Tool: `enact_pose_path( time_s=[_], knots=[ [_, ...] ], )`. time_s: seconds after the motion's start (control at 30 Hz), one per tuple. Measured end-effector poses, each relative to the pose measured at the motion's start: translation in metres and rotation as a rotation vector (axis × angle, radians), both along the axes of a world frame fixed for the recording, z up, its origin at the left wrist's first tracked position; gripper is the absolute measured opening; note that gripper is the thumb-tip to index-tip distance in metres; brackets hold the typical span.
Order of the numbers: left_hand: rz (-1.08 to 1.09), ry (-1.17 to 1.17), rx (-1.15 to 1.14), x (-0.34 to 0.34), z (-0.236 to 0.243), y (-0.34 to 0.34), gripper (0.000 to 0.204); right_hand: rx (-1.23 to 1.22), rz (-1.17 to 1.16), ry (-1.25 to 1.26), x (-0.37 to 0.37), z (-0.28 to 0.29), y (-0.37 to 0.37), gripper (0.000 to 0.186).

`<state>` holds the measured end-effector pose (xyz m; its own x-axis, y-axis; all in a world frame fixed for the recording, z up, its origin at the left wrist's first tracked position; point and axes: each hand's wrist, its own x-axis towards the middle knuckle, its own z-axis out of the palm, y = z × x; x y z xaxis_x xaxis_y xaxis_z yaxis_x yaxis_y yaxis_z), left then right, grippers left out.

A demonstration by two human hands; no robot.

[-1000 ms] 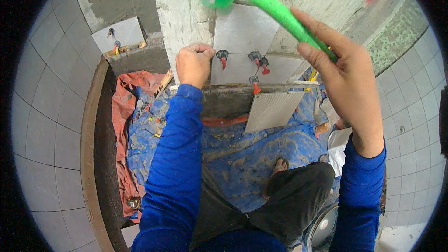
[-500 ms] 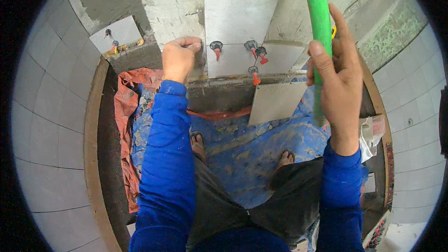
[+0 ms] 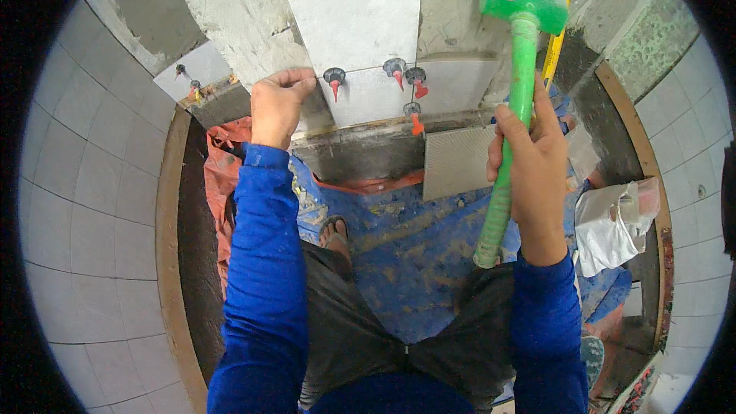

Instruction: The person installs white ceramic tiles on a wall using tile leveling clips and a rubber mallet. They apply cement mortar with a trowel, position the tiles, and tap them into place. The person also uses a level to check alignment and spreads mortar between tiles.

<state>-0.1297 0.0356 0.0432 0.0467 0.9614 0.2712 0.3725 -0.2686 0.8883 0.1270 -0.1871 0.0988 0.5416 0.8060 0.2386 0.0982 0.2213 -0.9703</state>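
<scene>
Both arms reach forward, away from the person's tummy. The left arm (image 3: 264, 261) is nearly straight, and its left hand (image 3: 277, 110) is a bit farther out than the other one. The back of that hand shows. Its thumb and pointing finger come close together, aimed to the right. The right arm (image 3: 548, 322) reaches out too, and its right hand (image 3: 534, 169) is curled in a grip, with one finger stretched up. The legs (image 3: 345, 314) are spread apart, and the left foot (image 3: 336, 239) peeks out.
</scene>
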Motion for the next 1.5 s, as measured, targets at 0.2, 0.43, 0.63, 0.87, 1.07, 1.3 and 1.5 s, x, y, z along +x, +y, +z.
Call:
enact_pose_path(
  time_s=[0.2, 0.43, 0.63, 0.87, 1.07, 1.3, 1.5],
  knots=[
    [0.074, -0.136, 0.058, 0.004, 0.005, -0.002, 0.022, -0.004, 0.025, -0.043, -0.002, -0.003, -0.004, 0.067],
    [0.047, -0.120, 0.003, 0.008, 0.000, -0.004, 0.023, 0.159, -0.136, -0.472, -0.014, -0.016, 0.005, 0.064],
    [0.086, -0.708, -0.137, -0.024, 0.002, 0.005, 0.020, -0.109, 0.312, -0.580, -0.067, -0.039, -0.006, 0.058],
    [0.238, -0.926, -0.103, -0.095, 0.019, 0.004, 0.023, -0.099, 0.337, -0.636, -0.145, -0.066, 0.028, 0.055],
    [0.219, -0.954, -0.130, -0.103, 0.029, -0.006, 0.025, -0.114, 0.285, -0.642, -0.173, -0.062, 0.046, 0.058],
    [0.185, -0.994, -0.104, -0.106, 0.028, -0.004, 0.023, -0.101, 0.143, -0.562, -0.182, -0.065, 0.046, 0.058],
    [0.179, -0.988, -0.131, -0.100, 0.028, 0.000, 0.027, -0.060, 0.175, -0.618, -0.181, -0.063, 0.044, 0.062]
  ],
)
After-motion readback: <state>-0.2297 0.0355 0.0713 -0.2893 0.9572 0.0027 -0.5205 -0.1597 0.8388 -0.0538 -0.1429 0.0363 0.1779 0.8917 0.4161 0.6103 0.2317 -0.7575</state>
